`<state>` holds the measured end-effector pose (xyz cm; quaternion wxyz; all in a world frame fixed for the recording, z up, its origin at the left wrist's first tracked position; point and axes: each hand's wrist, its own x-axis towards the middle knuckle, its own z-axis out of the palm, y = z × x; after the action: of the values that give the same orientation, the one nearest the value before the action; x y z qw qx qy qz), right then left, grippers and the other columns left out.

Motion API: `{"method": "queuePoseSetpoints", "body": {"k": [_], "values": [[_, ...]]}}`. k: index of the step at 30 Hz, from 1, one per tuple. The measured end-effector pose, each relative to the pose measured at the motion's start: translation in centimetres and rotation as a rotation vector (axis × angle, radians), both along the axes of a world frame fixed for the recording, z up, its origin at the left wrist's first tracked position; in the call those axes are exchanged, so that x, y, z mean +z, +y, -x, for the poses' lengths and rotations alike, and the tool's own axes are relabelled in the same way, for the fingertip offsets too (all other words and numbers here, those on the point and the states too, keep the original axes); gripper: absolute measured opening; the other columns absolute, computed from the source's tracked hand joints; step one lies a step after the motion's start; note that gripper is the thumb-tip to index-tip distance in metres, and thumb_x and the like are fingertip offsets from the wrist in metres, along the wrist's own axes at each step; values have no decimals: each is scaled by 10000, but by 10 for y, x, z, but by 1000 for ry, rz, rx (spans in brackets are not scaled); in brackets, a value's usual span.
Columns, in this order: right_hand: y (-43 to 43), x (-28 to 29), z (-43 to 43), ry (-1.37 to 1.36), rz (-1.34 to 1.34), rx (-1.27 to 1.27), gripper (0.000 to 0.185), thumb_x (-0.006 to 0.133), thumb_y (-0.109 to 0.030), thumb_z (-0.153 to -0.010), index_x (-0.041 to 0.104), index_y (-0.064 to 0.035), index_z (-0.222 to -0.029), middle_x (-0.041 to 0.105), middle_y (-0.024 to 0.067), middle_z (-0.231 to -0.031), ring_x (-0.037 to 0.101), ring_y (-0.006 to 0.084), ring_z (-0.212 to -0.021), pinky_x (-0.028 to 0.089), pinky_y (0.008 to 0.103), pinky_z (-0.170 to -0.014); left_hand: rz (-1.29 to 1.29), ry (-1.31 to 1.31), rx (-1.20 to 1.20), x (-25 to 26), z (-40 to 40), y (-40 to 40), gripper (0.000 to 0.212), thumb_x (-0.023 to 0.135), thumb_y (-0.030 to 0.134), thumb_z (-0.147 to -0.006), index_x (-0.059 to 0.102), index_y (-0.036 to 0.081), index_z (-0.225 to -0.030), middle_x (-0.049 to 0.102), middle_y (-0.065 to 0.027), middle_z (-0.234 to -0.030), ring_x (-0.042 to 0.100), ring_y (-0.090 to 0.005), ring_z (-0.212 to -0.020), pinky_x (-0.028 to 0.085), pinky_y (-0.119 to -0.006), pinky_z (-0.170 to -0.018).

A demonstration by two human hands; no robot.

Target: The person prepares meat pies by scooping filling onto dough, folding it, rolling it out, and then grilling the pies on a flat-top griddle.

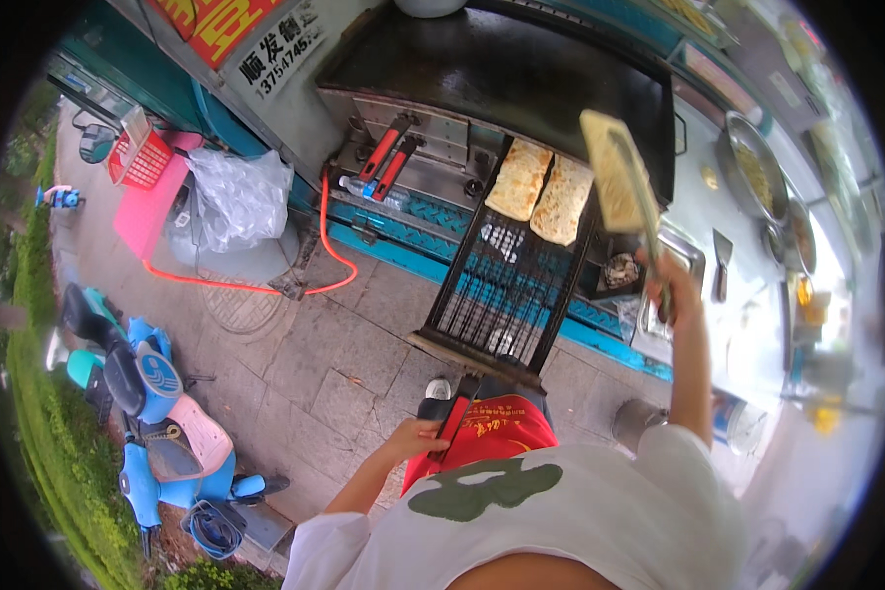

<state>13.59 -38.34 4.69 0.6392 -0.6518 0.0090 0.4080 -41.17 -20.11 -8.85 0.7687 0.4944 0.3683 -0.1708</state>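
Observation:
My left hand (411, 440) grips the red and black handle (457, 420) of a pulled-out metal grill rack (450, 306). On the rack's far end, side by side, lie two browned rectangular flatbreads, the left flatbread (518, 183) and the right flatbread (563, 203). Metal tongs (645, 198) are in my right hand (678, 284). A paler flatbread (605, 173) is held by the tongs, tilted up in the air near the griddle's front right corner. Behind the rack stretches a wide black griddle (479, 77).
Two more red handles (385, 151) jut from the stove front. An orange hose (332, 243) loops over the paving. On the right counter sit a metal bowl of food (754, 169) and a scraper (721, 258). A blue scooter (166, 391) stands at left.

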Motion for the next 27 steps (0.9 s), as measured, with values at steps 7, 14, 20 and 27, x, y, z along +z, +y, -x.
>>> {"method": "queuePoseSetpoints", "body": {"k": [7,14,20,27], "values": [[-17,-36,272,258,-2,-253,455,634,-173,-1069,570,-71,-1508,729,113,-1209,558,142,-636,454,287,-498,-5,-187,-29,-31,-4,-10,330,811,131,-966,745,7,-1265,765,-36,-976,713,-114,-821,586,-297,-718],[33,-110,311,226,-98,-341,425,631,-166,-1078,577,-52,-1484,735,107,-1193,615,164,-692,521,309,-523,97,-129,84,-27,-5,-22,221,769,93,-990,748,-4,-1188,749,-39,-924,718,-125,-809,582,-297,-702],[-32,-97,348,290,91,-179,403,649,-247,-1076,619,7,-1388,743,116,-1078,652,159,-697,556,312,-544,91,-170,108,-30,0,-25,232,782,113,-981,736,6,-1182,754,-95,-933,756,-203,-856,607,-343,-731],[-130,84,365,285,219,17,436,640,-262,-1067,634,40,-1380,768,162,-1078,698,174,-650,584,307,-515,79,-132,122,-22,0,-26,367,751,92,-1005,688,19,-1359,766,-65,-1043,754,-162,-876,596,-321,-715]]}}
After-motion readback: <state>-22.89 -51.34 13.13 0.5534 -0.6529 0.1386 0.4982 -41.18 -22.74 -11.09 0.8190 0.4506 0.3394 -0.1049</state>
